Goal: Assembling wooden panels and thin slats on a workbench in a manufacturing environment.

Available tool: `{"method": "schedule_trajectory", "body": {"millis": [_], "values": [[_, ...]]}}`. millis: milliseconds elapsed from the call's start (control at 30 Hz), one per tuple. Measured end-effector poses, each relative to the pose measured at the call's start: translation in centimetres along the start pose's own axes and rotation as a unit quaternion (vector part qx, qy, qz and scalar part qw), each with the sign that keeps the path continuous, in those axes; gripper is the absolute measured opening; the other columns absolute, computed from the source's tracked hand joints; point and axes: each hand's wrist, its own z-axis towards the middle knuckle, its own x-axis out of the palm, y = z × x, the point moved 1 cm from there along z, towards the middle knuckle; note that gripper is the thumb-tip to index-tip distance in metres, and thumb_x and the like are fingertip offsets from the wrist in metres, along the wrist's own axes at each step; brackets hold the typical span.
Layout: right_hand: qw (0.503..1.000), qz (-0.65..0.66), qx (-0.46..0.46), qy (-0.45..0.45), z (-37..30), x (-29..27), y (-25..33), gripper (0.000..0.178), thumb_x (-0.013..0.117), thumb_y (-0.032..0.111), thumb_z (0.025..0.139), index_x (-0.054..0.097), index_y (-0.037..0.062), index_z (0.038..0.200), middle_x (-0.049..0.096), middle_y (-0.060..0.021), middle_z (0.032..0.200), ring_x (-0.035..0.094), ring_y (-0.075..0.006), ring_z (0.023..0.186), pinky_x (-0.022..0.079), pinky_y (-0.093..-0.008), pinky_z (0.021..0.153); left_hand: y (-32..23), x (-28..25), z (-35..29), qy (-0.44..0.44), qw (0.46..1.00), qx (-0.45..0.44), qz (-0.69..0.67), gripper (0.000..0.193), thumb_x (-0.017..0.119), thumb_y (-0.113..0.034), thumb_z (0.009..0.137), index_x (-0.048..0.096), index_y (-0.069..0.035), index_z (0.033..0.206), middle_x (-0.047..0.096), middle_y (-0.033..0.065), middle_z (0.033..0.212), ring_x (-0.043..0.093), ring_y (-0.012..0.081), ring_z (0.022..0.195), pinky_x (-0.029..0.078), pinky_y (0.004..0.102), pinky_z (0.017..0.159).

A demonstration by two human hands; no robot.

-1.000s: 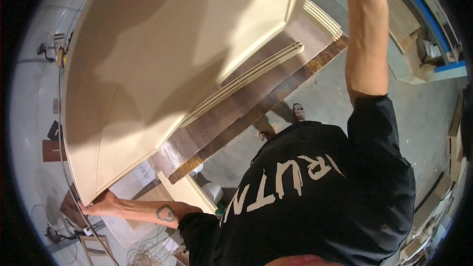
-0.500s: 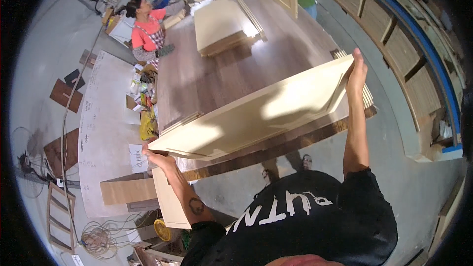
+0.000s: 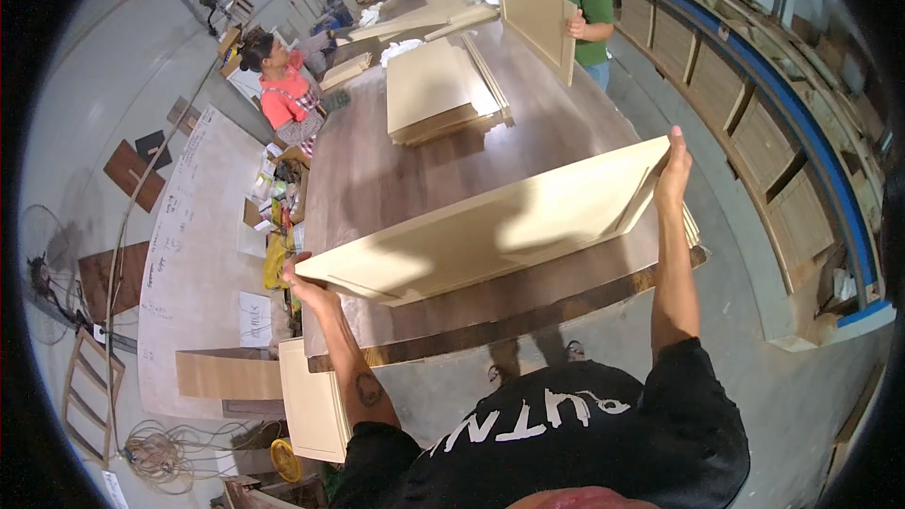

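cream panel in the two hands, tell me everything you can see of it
The cream panel is long, flat, rectangular and thin-edged, and looks like painted or pale wood. A narrow line runs near each short end of its broad face, which is partly shadowed. It is held tilted, face toward the wearer, over the near part of the brown tabletop. The left hand grips its left end, the right hand its right. Whether its lower edge touches the tabletop is unclear.

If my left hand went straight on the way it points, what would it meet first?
Probably the yellow plastic beside the table. Depth is unclear: it may sit lower, so your left hand, holding one end of the pale panel, might pass above it.
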Motion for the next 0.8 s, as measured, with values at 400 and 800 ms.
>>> {"method": "schedule_trajectory", "body": {"millis": [400, 800], "values": [[0.998, -0.02, 0.06, -0.014, 0.0, -1.5, 3.1, 0.055, 0.06, 0.063, 0.078, 0.055, 0.0081, 0.077, 0.046, 0.0011, 0.062, 0.043, -0.0104, 0.052, 0.033, -0.0254, 0.05, -4.0, -1.0, -0.2, -0.033, 0.999, -0.027, 0.023, 0.068, 0.038, -0.063, 0.091, 0.061, 0.0, 0.098, 0.061, 0.0113, 0.095, 0.057, 0.0237, 0.092, 0.045, 0.0383, 0.084], [0.982, 0.047, 0.176, 0.04, -1.3, -3.2, -0.1, 0.083, 0.054, 0.06, 0.084, 0.038, -0.0011, 0.138, 0.045, -0.017, 0.135, 0.041, -0.0284, 0.123, 0.03, -0.0386, 0.104, -0.8, -1.9, -1.7, -0.006, 0.996, -0.083, 0.037, 0.063, 0.041, -0.059, 0.091, 0.063, 0.0, 0.095, 0.062, 0.0093, 0.092, 0.058, 0.0216, 0.086, 0.044, 0.0324, 0.081]]}}
